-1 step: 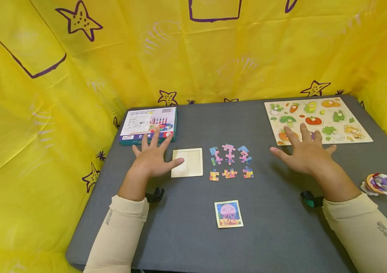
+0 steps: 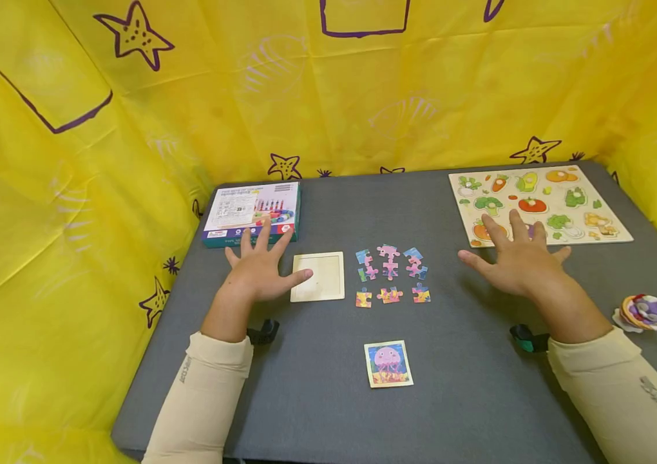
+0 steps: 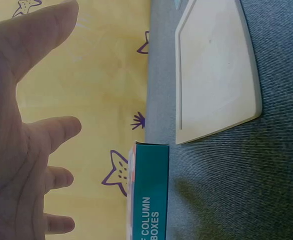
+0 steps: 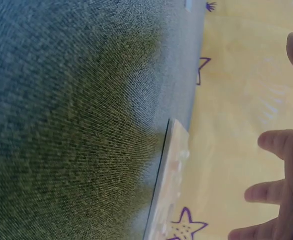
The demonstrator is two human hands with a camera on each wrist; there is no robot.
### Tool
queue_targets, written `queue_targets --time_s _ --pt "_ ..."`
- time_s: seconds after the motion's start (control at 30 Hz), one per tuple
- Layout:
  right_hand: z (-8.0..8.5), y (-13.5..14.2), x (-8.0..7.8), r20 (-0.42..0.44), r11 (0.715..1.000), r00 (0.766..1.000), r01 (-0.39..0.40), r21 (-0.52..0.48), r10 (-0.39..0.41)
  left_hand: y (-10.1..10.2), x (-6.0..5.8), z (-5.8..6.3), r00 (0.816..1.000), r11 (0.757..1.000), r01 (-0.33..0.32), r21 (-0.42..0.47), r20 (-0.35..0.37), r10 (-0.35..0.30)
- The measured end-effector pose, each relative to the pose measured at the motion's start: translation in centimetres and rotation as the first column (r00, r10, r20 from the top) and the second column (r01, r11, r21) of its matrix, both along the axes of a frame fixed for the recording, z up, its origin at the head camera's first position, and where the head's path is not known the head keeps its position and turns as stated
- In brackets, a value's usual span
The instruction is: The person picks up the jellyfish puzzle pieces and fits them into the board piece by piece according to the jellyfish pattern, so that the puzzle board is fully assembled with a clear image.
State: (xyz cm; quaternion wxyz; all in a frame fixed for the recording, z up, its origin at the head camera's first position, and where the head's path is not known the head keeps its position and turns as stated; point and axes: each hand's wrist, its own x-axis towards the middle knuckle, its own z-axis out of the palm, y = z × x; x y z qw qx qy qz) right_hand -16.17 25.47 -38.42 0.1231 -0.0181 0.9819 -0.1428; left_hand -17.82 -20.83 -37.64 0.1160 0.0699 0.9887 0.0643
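My left hand (image 2: pixel 257 274) hovers with spread fingers above the table, between the cardboard box (image 2: pixel 253 212) and the pale wooden puzzle frame (image 2: pixel 317 277). In the left wrist view its palm (image 3: pixel 6 150) touches neither the frame (image 3: pixel 216 70) nor the box (image 3: pixel 151 190). Fingers spread wide, my right hand (image 2: pixel 522 264) is held in the air near the front edge of the vegetable puzzle board (image 2: pixel 583 190) and grips nothing. Several jigsaw pieces (image 2: pixel 390 269) lie in loose rows right of the frame. Nearer me is a square jellyfish picture (image 2: pixel 388 365).
A small purple rabbit-like toy (image 2: pixel 650 312) sits at the right of the grey table (image 2: pixel 317 386). Yellow cloth (image 2: pixel 352 96) with drawn starfish hangs behind the table and on both sides.
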Motion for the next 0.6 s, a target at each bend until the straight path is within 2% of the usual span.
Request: queue_targets --time_s 0.37,0.6 --pt "-0.1 -0.3 -0.2 -0.026 1.000 1.000 0.001 0.002 -0.001 0.0 0.1 0.3 1.000 1.000 0.001 0.010 -0.005 -0.001" --pt "0.0 -1.7 -0.4 -0.055 1.000 0.998 -0.022 -0.002 0.021 -0.1 0.1 0.3 1.000 1.000 0.008 0.008 0.003 -0.008"
